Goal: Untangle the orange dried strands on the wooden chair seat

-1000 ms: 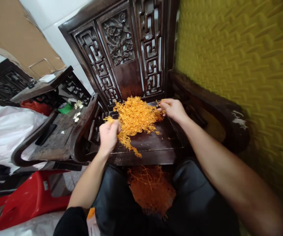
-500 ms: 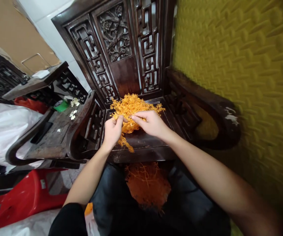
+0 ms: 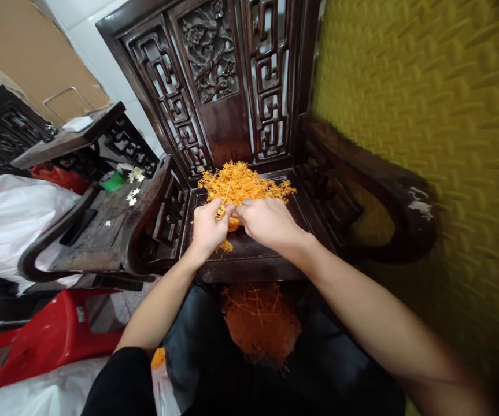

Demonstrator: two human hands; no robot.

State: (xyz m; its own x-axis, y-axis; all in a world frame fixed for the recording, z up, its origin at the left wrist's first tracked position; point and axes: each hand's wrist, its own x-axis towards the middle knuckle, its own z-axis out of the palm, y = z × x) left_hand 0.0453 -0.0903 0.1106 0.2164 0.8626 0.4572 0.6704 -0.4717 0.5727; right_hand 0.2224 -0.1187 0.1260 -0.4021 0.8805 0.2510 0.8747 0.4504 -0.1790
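Note:
A heap of orange, thin-branched sprigs (image 3: 244, 180) lies on the seat of a dark carved wooden chair (image 3: 270, 248). My left hand (image 3: 207, 228) is closed in front of the heap, pinching an orange sprig (image 3: 220, 212) that shows between its fingers. Right beside it, my right hand (image 3: 270, 222) is closed too, its fingertips meeting the left ones at the same sprig. Exactly where the right fingers grip is mostly hidden behind the hand. A small orange bit (image 3: 226, 247) shows below my left hand, on the seat.
On the left stand a second wooden chair (image 3: 97, 248) with pale pieces (image 3: 134, 185) and a green roll (image 3: 113, 181), white sacks (image 3: 19, 225) and a red plastic stool (image 3: 58, 329). A yellow textured sheet (image 3: 422, 115) rises at right. Orange-brown material (image 3: 260, 323) lies below the seat.
My hands have come together, fingertips now meeting. The orange strand that hung below my left hand is now mostly out of sight. The view has shifted slightly.

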